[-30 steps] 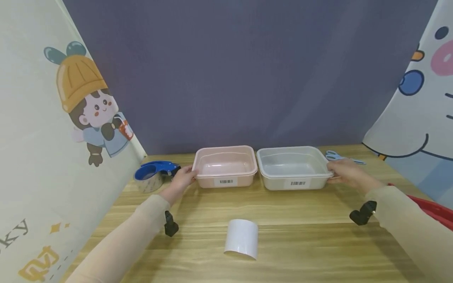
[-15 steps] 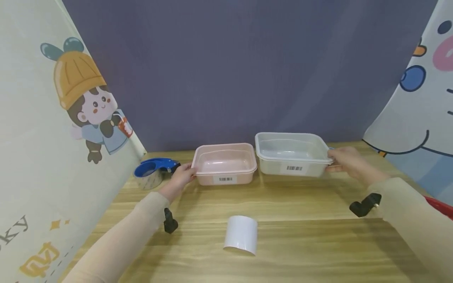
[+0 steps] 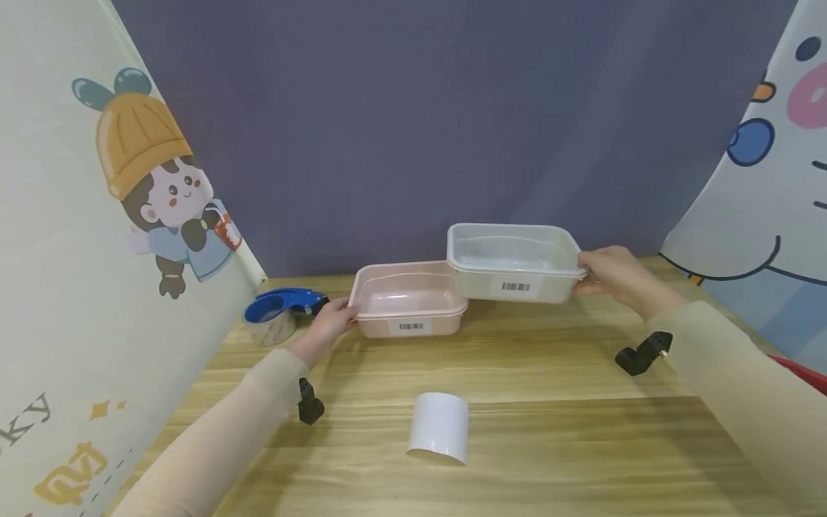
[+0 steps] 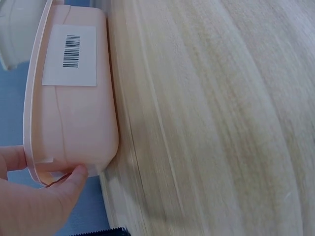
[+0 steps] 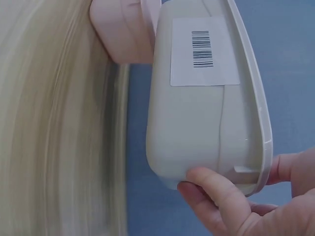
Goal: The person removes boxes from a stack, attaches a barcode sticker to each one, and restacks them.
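A pale pink plastic container with a barcode label rests on the wooden table, its left end gripped by my left hand. In the left wrist view, the thumb presses the pink container's end wall and a finger lies at the rim. Held up in the air by its right end, a whitish plastic container is in my right hand. Its left end hides the pink one's far right corner. The right wrist view shows fingers curled under the whitish container, which hangs above table level.
A blue tape dispenser with a roll of clear tape stands left of my left hand. One curved white sheet lies on the table nearer me. Part of a red object shows at the right edge.
My right hand has lifted the whitish container off the table and moved it left, over the pink container's right edge. The left hand has stayed on the pink container.
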Demonstrator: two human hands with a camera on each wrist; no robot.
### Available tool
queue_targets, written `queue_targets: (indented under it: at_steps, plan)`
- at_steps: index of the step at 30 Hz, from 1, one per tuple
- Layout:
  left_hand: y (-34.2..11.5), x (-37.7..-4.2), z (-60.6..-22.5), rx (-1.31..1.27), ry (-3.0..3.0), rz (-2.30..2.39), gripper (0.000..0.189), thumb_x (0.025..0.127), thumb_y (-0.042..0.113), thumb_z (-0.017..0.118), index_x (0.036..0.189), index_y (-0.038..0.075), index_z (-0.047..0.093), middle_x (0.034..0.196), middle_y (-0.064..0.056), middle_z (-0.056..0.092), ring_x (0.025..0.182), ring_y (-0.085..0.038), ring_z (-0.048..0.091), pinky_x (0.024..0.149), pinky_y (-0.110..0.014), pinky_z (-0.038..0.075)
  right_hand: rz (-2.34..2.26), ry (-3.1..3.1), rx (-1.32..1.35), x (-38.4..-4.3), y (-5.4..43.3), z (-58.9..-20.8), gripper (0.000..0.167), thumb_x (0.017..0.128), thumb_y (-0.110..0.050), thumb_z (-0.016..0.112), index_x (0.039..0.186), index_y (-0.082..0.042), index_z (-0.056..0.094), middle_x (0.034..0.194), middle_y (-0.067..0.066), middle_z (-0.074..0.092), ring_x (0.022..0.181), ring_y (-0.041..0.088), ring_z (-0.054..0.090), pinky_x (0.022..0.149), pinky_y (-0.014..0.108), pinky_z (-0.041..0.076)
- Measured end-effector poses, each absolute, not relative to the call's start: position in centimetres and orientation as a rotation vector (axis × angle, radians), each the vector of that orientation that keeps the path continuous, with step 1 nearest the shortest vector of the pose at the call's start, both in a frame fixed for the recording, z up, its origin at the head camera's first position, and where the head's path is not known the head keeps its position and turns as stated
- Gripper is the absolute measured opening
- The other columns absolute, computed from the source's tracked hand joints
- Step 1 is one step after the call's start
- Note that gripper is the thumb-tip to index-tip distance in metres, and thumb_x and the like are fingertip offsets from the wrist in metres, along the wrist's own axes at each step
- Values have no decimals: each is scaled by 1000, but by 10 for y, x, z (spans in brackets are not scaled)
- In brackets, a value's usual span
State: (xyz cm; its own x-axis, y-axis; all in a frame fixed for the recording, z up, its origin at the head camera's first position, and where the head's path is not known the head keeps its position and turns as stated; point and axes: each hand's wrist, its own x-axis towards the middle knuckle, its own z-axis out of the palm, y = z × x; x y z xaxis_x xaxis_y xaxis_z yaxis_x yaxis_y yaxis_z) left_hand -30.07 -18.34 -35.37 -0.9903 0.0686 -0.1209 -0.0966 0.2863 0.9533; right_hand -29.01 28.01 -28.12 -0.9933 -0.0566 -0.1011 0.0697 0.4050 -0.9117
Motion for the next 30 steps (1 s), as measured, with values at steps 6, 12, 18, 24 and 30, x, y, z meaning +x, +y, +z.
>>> queue_targets:
  at_steps: [6, 12, 18, 24, 30]
  plan:
    - [-180, -302, -352, -50, 2426, 1769, 50, 104, 12, 40, 147, -9, 27, 151, -26, 36, 137, -36, 40, 113, -42, 40, -1713, 2472, 21, -293, 260, -269, 59, 95, -11, 36, 140, 24, 21, 134, 30, 39, 79, 0, 61, 88, 24, 56]
    - [-181, -303, -354, -79, 2433, 1751, 50, 104, 13, 42, 147, -8, 29, 151, -24, 36, 137, -36, 41, 113, -42, 40, -1795, 2395, 43, -295, 232, -260, 60, 94, -9, 37, 142, 22, 18, 137, 31, 37, 85, 9, 62, 95, 29, 52]
    - [-182, -302, -356, -53, 2438, 1743, 50, 104, 14, 41, 147, -8, 29, 150, -25, 36, 137, -36, 40, 113, -42, 39, -1819, 2384, 48, -303, 203, -261, 56, 93, -7, 38, 138, 23, 27, 127, 26, 44, 95, 21, 63, 92, 29, 54]
    - [-183, -300, -356, -31, 2437, 1737, 49, 104, 12, 39, 147, -8, 29, 151, -25, 35, 138, -36, 39, 114, -43, 38, -1845, 2372, 50, -311, 175, -266, 50, 92, -6, 40, 133, 21, 36, 117, 21, 49, 98, 26, 61, 90, 30, 56]
    - [-182, -302, -356, -39, 2444, 1731, 49, 103, 11, 40, 147, -9, 28, 151, -27, 35, 138, -36, 39, 114, -43, 38, -1853, 2372, 75, -315, 148, -269, 47, 91, -6, 41, 132, 19, 41, 117, 21, 51, 102, 29, 60, 89, 31, 57]
